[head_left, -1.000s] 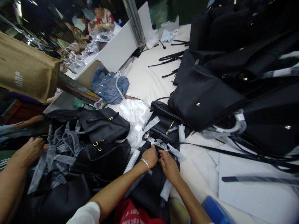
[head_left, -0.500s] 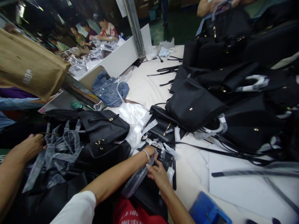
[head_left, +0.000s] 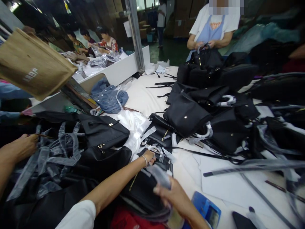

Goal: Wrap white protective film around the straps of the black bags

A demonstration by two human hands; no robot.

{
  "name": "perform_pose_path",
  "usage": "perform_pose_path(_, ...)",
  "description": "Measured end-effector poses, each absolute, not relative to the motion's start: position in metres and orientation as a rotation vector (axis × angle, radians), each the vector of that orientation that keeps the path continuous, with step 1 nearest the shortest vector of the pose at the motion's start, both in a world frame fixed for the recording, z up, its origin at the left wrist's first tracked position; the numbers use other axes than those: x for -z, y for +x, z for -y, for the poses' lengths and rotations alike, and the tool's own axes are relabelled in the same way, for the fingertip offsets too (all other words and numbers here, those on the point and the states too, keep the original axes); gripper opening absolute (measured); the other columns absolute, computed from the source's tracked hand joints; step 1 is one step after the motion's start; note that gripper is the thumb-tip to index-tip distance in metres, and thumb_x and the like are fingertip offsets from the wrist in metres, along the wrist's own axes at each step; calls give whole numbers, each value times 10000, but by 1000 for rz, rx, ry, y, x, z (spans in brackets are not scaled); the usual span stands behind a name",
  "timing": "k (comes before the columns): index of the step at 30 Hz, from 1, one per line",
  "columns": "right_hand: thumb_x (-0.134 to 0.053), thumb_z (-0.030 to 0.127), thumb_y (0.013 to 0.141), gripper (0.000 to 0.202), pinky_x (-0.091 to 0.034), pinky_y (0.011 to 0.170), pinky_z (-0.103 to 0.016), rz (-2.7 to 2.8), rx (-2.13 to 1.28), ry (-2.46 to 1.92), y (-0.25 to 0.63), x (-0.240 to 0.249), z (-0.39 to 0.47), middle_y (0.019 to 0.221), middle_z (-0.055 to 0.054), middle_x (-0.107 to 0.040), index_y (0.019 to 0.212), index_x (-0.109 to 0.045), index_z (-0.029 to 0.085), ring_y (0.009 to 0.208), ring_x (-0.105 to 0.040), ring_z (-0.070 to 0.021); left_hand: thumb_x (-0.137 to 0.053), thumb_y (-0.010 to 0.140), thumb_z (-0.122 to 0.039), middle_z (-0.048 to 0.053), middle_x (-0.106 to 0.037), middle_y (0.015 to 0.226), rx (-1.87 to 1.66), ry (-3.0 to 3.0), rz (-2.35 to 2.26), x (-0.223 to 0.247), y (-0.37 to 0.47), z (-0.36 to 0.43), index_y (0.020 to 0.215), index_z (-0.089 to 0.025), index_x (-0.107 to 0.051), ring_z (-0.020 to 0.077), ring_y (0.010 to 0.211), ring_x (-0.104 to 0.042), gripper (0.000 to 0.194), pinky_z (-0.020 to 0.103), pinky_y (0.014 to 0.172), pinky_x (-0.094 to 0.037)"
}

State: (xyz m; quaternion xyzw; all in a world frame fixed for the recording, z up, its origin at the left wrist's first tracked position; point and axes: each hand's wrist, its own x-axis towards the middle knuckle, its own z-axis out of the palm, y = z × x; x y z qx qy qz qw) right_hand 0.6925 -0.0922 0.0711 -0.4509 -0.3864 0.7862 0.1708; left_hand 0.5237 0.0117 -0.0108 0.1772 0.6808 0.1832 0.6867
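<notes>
Has a black bag (head_left: 139, 187) close in front of the body, with a gold zip in view, perhaps set there for easy reach of both hands. Grips a plastic-wrapped strap (head_left: 160, 174) in the right hand (head_left: 175, 194), thumb and fingers closed around it, raised over the bag, maybe to lift it clear. Curls the fingers of the left hand (head_left: 149, 156) just beyond, near a white-wrapped handle (head_left: 154, 149), possibly to steady something there; cannot tell the exact thing under those fingertips, nor surely link the handle to this bag. Has a blue box (head_left: 197, 203) to the right, partly behind the forearm, and farther out some white paper (head_left: 221, 183). Has beyond the handle a crumpled white heap (head_left: 133, 122), then a denim garment (head_left: 109, 98) on the pale table (head_left: 147, 98). Cannot read the right fingertips clearly through the motion blur, nor the bag's lower end. At the far left, shows only the forearm and hand (head_left: 26, 146) of another person, cut off by the edge.
</notes>
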Motion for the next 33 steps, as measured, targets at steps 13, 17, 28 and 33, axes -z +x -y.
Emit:
perform_pose_path(13,-660,503,624,921,-412,961,-361,1087,-1433,-1965,678,33,129,1258,-194,-534,1338,-247,93,1116,-564,-283,-580,760,-190,193,-411,1375,-211,1830,-2024,-34,486,83,1343,-70,-340,300,1319,-333,642,394,1090,-244)
perform_pose_path(17,-693,465,571,962,-345,1046,-362,1041,-1438,-2010,671,40,146,1350,-237,-440,1341,-298,46,1252,-449,-310,-517,817,-306,227,-376,1403,-72,1886,-2220,-34,475,103,1344,-18,-328,315,1313,-332,630,401,1076,-259)
perform_pose_path(28,-692,365,549,639,-493,829,-326,856,-1743,-1906,682,20,160,1024,-124,-681,1121,-572,109,972,-645,-286,-557,726,-551,246,-593,1173,145,1473,-2037,-41,459,71,1238,-12,-464,337,1105,-556,749,353,883,-412)
perform_pose_path(33,-675,324,525,424,-501,713,-330,675,-1960,-1611,695,7,151,787,-55,-710,901,-658,127,765,-663,-255,-600,684,-545,142,-695,923,-23,1301,-1873,-51,449,85,846,-135,-632,300,899,-640,442,340,773,-461)
